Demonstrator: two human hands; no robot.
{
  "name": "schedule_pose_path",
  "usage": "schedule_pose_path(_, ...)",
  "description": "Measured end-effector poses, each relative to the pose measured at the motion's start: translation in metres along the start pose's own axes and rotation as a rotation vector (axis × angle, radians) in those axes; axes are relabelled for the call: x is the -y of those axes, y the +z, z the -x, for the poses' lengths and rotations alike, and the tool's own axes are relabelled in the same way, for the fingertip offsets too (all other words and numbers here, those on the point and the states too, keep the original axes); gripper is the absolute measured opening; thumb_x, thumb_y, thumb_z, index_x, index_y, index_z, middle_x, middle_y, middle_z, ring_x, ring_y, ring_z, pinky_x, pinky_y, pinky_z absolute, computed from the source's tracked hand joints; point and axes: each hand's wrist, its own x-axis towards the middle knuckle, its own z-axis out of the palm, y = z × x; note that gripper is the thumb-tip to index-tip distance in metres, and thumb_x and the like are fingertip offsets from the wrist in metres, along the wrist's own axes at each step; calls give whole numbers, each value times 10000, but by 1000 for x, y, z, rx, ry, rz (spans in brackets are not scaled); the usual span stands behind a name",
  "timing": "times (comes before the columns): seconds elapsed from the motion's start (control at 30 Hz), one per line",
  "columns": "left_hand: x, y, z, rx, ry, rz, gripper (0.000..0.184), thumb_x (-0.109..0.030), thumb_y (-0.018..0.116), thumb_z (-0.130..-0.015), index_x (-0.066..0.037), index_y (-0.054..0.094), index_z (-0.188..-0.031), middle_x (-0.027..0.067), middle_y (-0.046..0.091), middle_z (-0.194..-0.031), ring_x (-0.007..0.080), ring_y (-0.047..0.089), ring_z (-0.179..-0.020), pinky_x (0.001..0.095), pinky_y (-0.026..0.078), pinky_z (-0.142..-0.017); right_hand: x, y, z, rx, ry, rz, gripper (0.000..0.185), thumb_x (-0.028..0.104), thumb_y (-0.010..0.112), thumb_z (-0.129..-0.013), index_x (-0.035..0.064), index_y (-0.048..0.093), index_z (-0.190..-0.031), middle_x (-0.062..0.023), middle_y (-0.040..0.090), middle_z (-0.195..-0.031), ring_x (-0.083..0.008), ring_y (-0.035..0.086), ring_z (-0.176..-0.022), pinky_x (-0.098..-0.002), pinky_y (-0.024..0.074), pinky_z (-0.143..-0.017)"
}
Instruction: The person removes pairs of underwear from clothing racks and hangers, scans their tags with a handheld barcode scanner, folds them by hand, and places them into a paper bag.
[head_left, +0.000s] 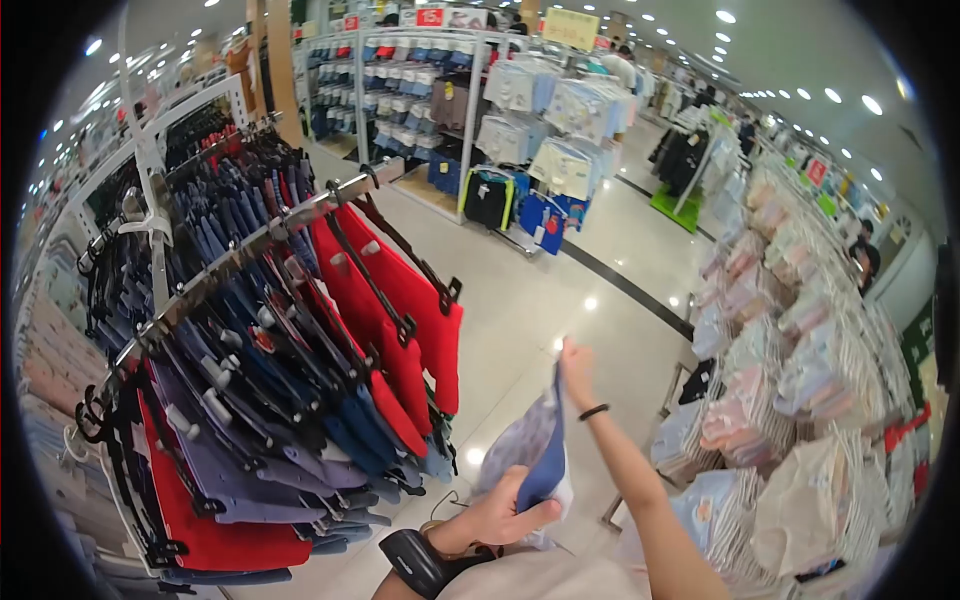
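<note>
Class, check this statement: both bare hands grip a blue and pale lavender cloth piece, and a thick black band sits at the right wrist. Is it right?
One thing is wrong: the head view shows the thick black band at the left wrist. The rest stands: left hand and right hand both grip the blue and pale lavender cloth piece.

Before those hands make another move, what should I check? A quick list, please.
1. Left hand has the cloth item: ok, gripping its lower part.
2. Right hand has it too: ok, pinching its upper end.
3. Cloth item spread flat: not ok, it is bent, with blue and pale patterned faces showing.
4. Cloth item free of a hanger: cannot tell, its underside is hidden.
5. Red garments hung up: ok, on the rail.
</note>
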Motion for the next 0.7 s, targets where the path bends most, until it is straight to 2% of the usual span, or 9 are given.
schedule_pose_path(0.03, 4, -5, -8, -69, 161, -8, 90, -64, 546, -855, 4, 505, -812, 21, 488, -654, 102, 443, -600, 276, 341, -536, -1, -10, -31, 37, 120, -205, 568, 341, 525, -860, 21, 439, -399, -41, 392, -365, -143, 389, -352, -318, 294, -401)
schedule_pose_path(0.13, 9, -14, -30, -422, -25, 13, 262, -95, 584, -846, 20, 499, -1065, 31, 507, -809, 73, 459, -738, 208, 370, -640, 71, -64, -88, 158, 329, -739, 515, 312, 555, -855, 101, 380, -418, 59, 381, -451, -80, 322, -410, -279, 238, -414)
schedule_pose_path(0.17, 14, -24, -42, -447, -96, -15, 383, -88, 593, -835, 29, 420, -1157, 74, 486, -974, 100, 451, -880, 205, 376, -734, 94, -81, -97, 239, 372, -835, 497, 287, 567, -850, 114, 369, -428, 71, 401, -479, -73, 308, -426, -274, 223, -421)
schedule_pose_path(0.27, 36, -45, -69, -610, -85, -612, 483, -51, 584, -814, 32, 338, -1222, 132, 418, -1135, 176, 426, -1043, 252, 364, -865, 125, -103, -104, 606, 78, -699, 458, 189, 601, -821, 94, 380, -430, 45, 388, -476, -81, 310, -468, -280, 230, -464)
schedule_pose_path(0.33, 38, -55, -88, -642, 1, -816, 584, -22, 588, -775, 27, 269, -1262, 181, 303, -1265, 273, 329, -1192, 354, 268, -999, 148, -94, -108, 560, -461, -621, 380, 86, 653, -740, 65, 415, -444, 4, 385, -512, -124, 344, -515, -284, 244, -503)
schedule_pose_path(0.4, 36, -58, -107, -758, 37, -868, 597, -13, 592, -761, 32, 267, -1260, 195, 279, -1289, 306, 304, -1214, 401, 225, -1027, 166, -94, -117, 566, -649, -567, 339, 60, 672, -694, 57, 436, -451, -14, 381, -542, -159, 359, -544, -292, 257, -514)
schedule_pose_path(0.53, 46, -76, -148, -618, 83, -820, 629, -50, 640, -757, -1, 280, -1271, 178, 328, -1276, 297, 294, -1227, 431, 210, -1026, 161, -82, -153, 769, -910, -687, 303, 48, 695, -642, 63, 462, -450, -9, 407, -603, -186, 381, -584, -296, 275, -522)
schedule_pose_path(0.67, 65, -81, -200, -484, -46, -535, 503, -67, 644, -786, -26, 425, -1237, 155, 447, -1178, 242, 545, -996, 324, 521, -761, 143, -68, -205, 954, -942, -835, 273, -1, 663, -634, 62, 466, -456, -9, 429, -580, -172, 381, -593, -288, 276, -525)
schedule_pose_path(0.7, 69, -84, -218, -558, 41, -556, 418, -39, 651, -774, -11, 492, -1159, 150, 475, -1128, 186, 602, -824, 245, 564, -604, 137, -63, -220, 1008, -891, -883, 273, -6, 659, -643, 57, 467, -460, -10, 439, -578, -169, 382, -593, -286, 276, -524)
